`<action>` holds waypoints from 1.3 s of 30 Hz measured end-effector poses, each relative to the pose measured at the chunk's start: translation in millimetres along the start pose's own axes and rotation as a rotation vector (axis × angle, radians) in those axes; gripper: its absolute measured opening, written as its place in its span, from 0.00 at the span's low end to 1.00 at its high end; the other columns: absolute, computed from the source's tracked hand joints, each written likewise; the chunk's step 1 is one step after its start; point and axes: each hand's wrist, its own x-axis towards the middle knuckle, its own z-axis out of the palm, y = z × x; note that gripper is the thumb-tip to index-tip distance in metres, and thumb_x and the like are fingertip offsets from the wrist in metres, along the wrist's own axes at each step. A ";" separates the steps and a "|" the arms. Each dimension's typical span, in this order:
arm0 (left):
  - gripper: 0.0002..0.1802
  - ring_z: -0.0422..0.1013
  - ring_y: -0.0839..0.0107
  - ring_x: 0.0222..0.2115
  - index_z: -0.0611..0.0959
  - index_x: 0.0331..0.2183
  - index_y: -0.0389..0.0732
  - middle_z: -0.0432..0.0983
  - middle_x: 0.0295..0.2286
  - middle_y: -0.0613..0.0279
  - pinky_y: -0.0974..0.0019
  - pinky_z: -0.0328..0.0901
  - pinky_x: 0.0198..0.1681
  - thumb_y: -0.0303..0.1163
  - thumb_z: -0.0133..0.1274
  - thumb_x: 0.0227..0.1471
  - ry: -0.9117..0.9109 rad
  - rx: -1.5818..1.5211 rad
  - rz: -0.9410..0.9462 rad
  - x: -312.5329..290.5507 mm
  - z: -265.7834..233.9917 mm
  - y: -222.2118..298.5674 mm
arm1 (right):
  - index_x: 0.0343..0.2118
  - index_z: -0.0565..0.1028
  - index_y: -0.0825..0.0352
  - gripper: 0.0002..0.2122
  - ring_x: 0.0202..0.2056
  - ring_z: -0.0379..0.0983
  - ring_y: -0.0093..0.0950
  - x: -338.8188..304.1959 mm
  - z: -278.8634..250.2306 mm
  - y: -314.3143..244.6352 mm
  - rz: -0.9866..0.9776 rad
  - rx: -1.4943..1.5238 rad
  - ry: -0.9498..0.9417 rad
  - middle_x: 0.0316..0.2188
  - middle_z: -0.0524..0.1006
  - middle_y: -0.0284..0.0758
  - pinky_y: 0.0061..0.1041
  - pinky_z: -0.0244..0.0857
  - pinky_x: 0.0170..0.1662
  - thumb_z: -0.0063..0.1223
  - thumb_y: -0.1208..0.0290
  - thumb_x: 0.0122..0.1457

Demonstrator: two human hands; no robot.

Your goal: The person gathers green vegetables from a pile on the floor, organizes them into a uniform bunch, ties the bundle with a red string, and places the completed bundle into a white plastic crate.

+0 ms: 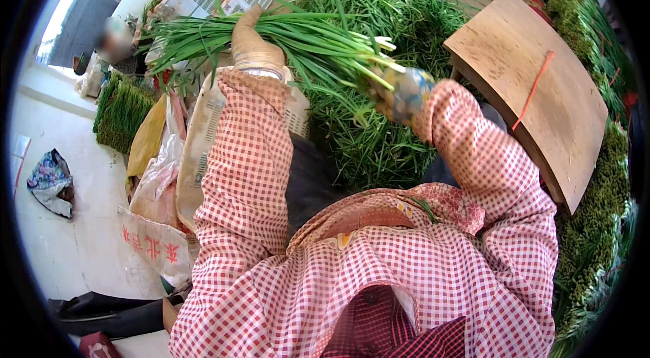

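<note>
Green stalks (311, 34) across both hands (254, 43), leafy heap (376, 151) beneath

Green bunch (315, 32), pale ends (384, 42) rightward

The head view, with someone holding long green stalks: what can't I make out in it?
In the head view:
- Left hand: fingers mostly hidden by the green stalks.
- Right hand: blurred, so its grip is unclear.
- Pale crate: partly hidden by the left sleeve.
- Greenery at far right: cut off by the picture's dark round edge.
</note>
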 end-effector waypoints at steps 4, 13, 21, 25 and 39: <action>0.16 0.71 0.57 0.40 0.77 0.41 0.36 0.74 0.41 0.51 0.53 0.66 0.47 0.34 0.50 0.52 0.034 -0.107 0.006 20.0 -12.8 33.7 | 0.46 0.65 0.62 0.14 0.31 0.66 0.31 -2.4 -28.8 27.6 -0.142 -1.951 -0.066 0.32 0.68 0.35 0.28 0.63 0.32 0.47 0.63 0.60; 0.17 0.68 0.55 0.45 0.76 0.41 0.38 0.73 0.43 0.53 0.46 0.61 0.52 0.37 0.47 0.53 0.012 -0.230 0.019 31.6 -32.1 53.6 | 0.53 0.66 0.64 0.28 0.49 0.68 0.43 19.2 -92.8 42.1 -0.673 -1.646 0.079 0.50 0.67 0.48 0.39 0.64 0.53 0.55 0.52 0.55; 0.18 0.71 0.53 0.40 0.75 0.40 0.35 0.73 0.39 0.49 0.47 0.65 0.46 0.38 0.44 0.54 -0.022 -0.171 0.096 15.5 -25.4 27.2 | 0.43 0.70 0.69 0.22 0.26 0.69 0.21 10.1 -11.2 30.2 -0.393 -0.417 -0.227 0.25 0.73 0.29 0.23 0.65 0.29 0.54 0.53 0.56; 0.17 0.71 0.53 0.35 0.75 0.38 0.34 0.74 0.34 0.49 0.49 0.66 0.42 0.39 0.45 0.54 -0.046 -0.160 0.163 20.6 -46.4 27.8 | 0.34 0.74 0.64 0.12 0.23 0.71 0.25 8.7 -18.5 52.2 -0.856 -0.863 -0.132 0.19 0.72 0.29 0.28 0.63 0.26 0.47 0.60 0.61; 0.20 0.72 0.57 0.36 0.79 0.35 0.38 0.77 0.33 0.53 0.52 0.67 0.43 0.46 0.46 0.53 0.002 -0.196 0.266 16.3 -115.6 62.3 | 0.45 0.71 0.66 0.20 0.35 0.72 0.41 21.8 -106.7 60.9 -0.485 -1.566 0.242 0.36 0.72 0.42 0.36 0.67 0.36 0.57 0.60 0.53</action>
